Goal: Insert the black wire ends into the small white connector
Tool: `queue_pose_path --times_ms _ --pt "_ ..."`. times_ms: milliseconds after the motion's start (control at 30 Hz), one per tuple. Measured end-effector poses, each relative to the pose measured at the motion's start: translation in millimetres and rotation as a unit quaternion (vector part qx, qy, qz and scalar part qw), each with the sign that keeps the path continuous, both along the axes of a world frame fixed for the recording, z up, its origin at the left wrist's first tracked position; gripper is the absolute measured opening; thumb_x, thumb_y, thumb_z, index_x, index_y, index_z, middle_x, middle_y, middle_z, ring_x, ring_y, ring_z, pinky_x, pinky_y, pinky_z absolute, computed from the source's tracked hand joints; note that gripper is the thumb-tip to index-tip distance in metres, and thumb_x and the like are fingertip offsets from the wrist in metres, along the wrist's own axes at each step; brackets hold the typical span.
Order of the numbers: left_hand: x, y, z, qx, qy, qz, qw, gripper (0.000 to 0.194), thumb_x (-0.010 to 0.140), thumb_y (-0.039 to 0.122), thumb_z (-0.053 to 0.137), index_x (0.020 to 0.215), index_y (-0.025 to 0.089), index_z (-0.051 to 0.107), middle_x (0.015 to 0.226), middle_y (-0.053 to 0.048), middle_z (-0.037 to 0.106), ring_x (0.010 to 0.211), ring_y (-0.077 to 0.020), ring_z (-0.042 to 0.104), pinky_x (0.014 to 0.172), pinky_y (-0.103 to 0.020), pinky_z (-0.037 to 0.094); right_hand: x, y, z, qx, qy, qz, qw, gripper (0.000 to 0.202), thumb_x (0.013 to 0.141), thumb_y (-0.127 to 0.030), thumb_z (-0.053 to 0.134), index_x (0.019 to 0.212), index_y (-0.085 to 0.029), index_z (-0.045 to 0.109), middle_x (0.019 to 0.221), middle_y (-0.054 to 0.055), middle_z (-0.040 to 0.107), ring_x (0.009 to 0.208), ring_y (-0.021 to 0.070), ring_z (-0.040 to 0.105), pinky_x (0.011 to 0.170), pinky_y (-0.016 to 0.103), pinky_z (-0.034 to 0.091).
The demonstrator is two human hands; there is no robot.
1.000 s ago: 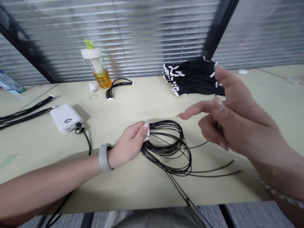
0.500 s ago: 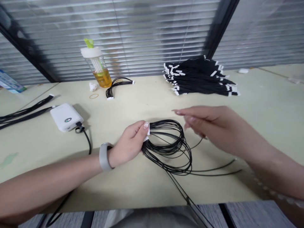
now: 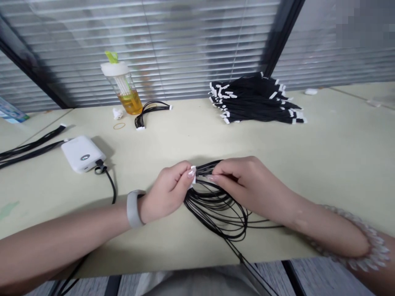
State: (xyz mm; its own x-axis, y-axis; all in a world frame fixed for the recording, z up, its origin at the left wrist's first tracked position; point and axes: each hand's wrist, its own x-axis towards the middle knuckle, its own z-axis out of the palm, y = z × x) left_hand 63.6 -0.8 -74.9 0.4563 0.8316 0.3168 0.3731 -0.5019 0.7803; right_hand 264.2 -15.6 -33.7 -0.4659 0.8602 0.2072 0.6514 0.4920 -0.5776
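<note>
Nearby, bottle (image 3: pixel 121 88) holding amber liquid (image 3: pixel 131 102), white lid (image 3: pixel 115 69) on

Perhaps a cable-assembly workplace: connector-tipped cables (image 3: pixel 256 100) piled on a long table (image 3: pixel 348 164).

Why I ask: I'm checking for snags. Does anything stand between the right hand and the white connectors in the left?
Nothing visible except the black wires, which cross the gap between the right hand and the white connectors in the left hand. The cable pile lies farther back.
</note>
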Motion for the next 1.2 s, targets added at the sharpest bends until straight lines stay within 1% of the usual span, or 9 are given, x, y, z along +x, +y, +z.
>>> queue_pose_path --times_ms 200,367,633,833,933,1033,1133,1200 --pt "1 -1 -0.2 0.014 0.026 0.004 1.0 0.031 0.095 0.031 0.035 0.068 0.017 0.04 0.059 0.005 0.034 0.053 -0.0081 0.031 0.049 -0.02 0.029 -3 0 -1.4 -0.002 0.003 0.004 1.0 0.031 0.089 -0.028 0.051 0.06 -0.016 0.051 0.055 -0.006 0.053 0.052 0.0044 0.041 0.053 0.02 0.03" --pt "1 0 0.9 0.018 0.033 0.004 0.999 0.03 0.094 0.031 0.036 0.067 0.017 0.039 0.058 0.006 0.033 0.052 -0.0076 0.031 0.048 -0.019 0.028 -5 1 -3.0 0.002 0.004 0.0 1.0 0.029 0.089 -0.029 0.05 0.063 -0.016 0.054 0.058 -0.005 0.056 0.054 0.0051 0.044 0.055 0.02 0.03" --pt "1 -1 3.0 0.015 0.049 -0.012 0.999 0.031 0.094 0.03 0.036 0.067 0.017 0.04 0.057 0.006 0.034 0.052 -0.0075 0.03 0.047 -0.019 0.028 -7 -2 -8.9 0.072 -0.023 0.011 0.997 0.024 0.089 -0.024 0.05 0.067 -0.015 0.058 0.061 -0.002 0.059 0.055 0.007 0.047 0.055 0.022 0.03" --pt "1 0 1.4 0.012 0.05 -0.018 0.999 0.031 0.094 0.031 0.037 0.066 0.017 0.039 0.057 0.005 0.034 0.052 -0.0079 0.031 0.047 -0.02 0.028 -9 -1 -14.2 0.105 -0.029 0.025 0.994 0.026 0.09 -0.024 0.046 0.068 -0.014 0.058 0.063 0.0 0.06 0.057 0.0081 0.049 0.055 0.022 0.031" --pt "0 1 0.9 0.0 0.043 -0.016 0.999 0.031 0.094 0.031 0.036 0.067 0.017 0.04 0.059 0.005 0.035 0.053 -0.0084 0.031 0.049 -0.02 0.029 -6 2 -13.8 0.103 -0.025 0.031 0.994 0.025 0.09 -0.025 0.048 0.071 -0.015 0.06 0.066 0.0 0.062 0.059 0.0085 0.052 0.057 0.022 0.034" --pt "1 3 1.5 -0.02 0.02 -0.007 1.0 0.032 0.094 0.032 0.036 0.066 0.018 0.038 0.06 0.005 0.035 0.055 -0.0089 0.031 0.051 -0.021 0.03 0 9 -11.6 0.098 -0.014 0.04 0.994 0.017 0.088 -0.022 0.052 0.075 -0.016 0.062 0.069 -0.002 0.064 0.062 0.0076 0.054 0.06 0.02 0.036" --pt "2 4 2.6 -0.05 -0.014 0.014 0.999 0.034 0.094 0.034 0.034 0.065 0.018 0.037 0.06 0.004 0.035 0.055 -0.0093 0.031 0.05 -0.021 0.03 9 18 -10.5 0.092 -0.033 0.015 0.995 0.01 0.085 -0.024 0.058 0.077 -0.017 0.059 0.063 -0.004 0.06 0.055 0.0068 0.05 0.056 0.02 0.034" --pt "3 5 3.0 -0.074 -0.033 0.032 0.996 0.035 0.094 0.037 0.034 0.064 0.018 0.037 0.06 0.004 0.035 0.054 -0.0095 0.031 0.05 -0.021 0.03 13 22 -10.4 0.079 -0.065 -0.008 0.995 0.01 0.082 -0.027 0.061 0.081 -0.018 0.057 0.06 -0.005 0.055 0.052 0.0077 0.047 0.052 0.021 0.033"
